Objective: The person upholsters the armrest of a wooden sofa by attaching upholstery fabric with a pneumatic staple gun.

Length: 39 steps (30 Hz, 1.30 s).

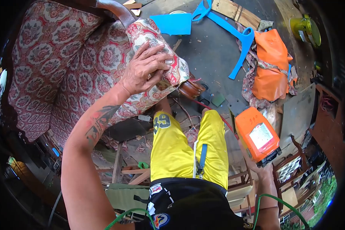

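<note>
Left hand (146,71) spread on floral armrest cover (178,71), steadying it I guess; next prob wants it taut. Right hand (261,169) behind orange-cased device (253,128), can't tell grip.

The yellow shorts (212,142) bear a large dark number (161,122) on one leg, reading "89" as viewed. The orange casing (244,124) carries handwritten marks (253,120) resembling "66", and a white label (261,136) whose print is too small to read. Lettering on the black shirt's round emblem (161,220) is illegible.
</note>
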### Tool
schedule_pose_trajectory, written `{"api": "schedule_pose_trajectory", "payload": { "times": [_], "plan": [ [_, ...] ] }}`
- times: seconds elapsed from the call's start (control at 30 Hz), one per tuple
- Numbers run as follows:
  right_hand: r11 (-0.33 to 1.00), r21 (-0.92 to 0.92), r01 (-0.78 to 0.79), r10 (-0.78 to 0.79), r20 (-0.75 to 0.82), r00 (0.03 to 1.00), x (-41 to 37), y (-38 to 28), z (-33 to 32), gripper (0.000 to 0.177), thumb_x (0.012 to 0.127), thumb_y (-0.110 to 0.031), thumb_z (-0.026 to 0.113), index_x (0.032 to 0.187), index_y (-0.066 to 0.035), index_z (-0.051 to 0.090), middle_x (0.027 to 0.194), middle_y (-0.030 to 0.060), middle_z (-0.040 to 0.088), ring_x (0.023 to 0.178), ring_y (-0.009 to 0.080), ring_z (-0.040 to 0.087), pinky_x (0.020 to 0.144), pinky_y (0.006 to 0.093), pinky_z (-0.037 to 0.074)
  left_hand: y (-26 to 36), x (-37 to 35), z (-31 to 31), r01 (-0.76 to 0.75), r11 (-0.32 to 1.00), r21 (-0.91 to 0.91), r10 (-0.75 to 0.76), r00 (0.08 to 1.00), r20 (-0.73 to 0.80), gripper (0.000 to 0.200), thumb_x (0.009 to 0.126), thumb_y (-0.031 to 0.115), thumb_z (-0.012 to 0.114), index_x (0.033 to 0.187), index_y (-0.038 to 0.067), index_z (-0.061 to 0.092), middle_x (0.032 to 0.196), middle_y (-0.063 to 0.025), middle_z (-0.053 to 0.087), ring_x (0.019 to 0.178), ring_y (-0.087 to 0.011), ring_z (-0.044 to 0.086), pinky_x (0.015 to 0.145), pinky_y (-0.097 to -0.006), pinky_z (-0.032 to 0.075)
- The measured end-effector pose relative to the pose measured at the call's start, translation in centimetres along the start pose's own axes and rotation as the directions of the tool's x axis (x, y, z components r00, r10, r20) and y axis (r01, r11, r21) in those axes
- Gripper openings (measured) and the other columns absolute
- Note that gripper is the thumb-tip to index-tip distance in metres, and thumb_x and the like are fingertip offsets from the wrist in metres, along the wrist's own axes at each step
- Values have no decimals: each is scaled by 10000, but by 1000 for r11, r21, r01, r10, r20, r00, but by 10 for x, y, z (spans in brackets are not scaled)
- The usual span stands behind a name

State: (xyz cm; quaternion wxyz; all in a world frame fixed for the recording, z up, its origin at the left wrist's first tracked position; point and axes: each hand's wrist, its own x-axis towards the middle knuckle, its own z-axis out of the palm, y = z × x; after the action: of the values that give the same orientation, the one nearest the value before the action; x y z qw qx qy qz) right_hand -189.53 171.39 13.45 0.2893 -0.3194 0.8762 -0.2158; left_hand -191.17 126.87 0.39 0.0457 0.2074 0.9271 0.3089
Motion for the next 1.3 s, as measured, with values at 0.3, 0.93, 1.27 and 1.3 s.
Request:
{"api": "schedule_pose_trajectory", "payload": {
  "times": [0.3, 0.93, 1.27, 1.3],
  "plan": [
    [993, 27, -117, 119, -65, 991, 40, -67, 18, 226, 804, -142, 775, 1004, -58, 714, 950, 92, 734, 871, 270, 715, 751, 383, 557, -7, -2, 2, -34, 999, 15, 34, 999, -39, 225, 846, 109, 626, 1061, 177, 635, 1301, 8, 624, 1356, -249, 465, 1201, -473, 227],
    [948, 187, -258, 245, 87, 966, 171, -143, 28, 293, 811, -157, 769, 1064, -35, 686, 1023, 124, 716, 946, 296, 691, 840, 393, 530, -28, -11, 16, -148, 981, -124, 119, 969, -217, 312, 816, 178, 646, 1123, 159, 595, 1297, 3, 597, 1361, -220, 453, 1199, -444, 227],
    [955, 100, -279, 267, 116, 957, 188, -154, 29, 315, 817, -137, 751, 1103, -30, 677, 1047, 138, 705, 984, 314, 685, 859, 399, 528, -34, -14, 22, -166, 967, -191, 114, 960, -256, 401, 802, 190, 671, 1186, 160, 559, 1324, -3, 584, 1373, -215, 442, 1211, -450, 222],
    [956, 95, -278, 266, 122, 956, 190, -155, 28, 315, 817, -137, 751, 1103, -30, 677, 1047, 138, 705, 984, 314, 685, 859, 399, 528, -35, -15, 22, -162, 967, -195, 108, 959, -260, 401, 802, 190, 671, 1186, 160, 559, 1324, -3, 584, 1373, -215, 442, 1211, -450, 222]
  ]
}}
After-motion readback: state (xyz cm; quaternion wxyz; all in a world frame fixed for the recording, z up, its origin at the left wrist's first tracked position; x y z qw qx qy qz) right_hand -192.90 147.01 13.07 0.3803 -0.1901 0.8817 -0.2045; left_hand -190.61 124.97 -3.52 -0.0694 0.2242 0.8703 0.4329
